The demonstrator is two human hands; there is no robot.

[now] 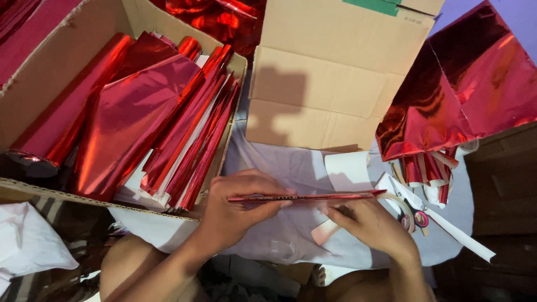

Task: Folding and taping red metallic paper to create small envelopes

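My left hand (238, 210) pinches a thin, flat folded strip of shiny red foil (313, 197), held level and seen edge on. Its left end sits between my thumb and fingers. My right hand (366, 223) is under the strip's right half, fingers touching its underside and a small pale paper piece (325, 230). Both hands hover over a white cloth-covered surface (291, 168) above my lap.
An open cardboard box (33, 72) at left holds several rolled red foil cones (140, 117). A closed cardboard box (335, 67) stands at the back. More red foil sheets (458, 95) lie at right, with scissors (417, 215) and a tape roll (400, 201) beside my right hand.
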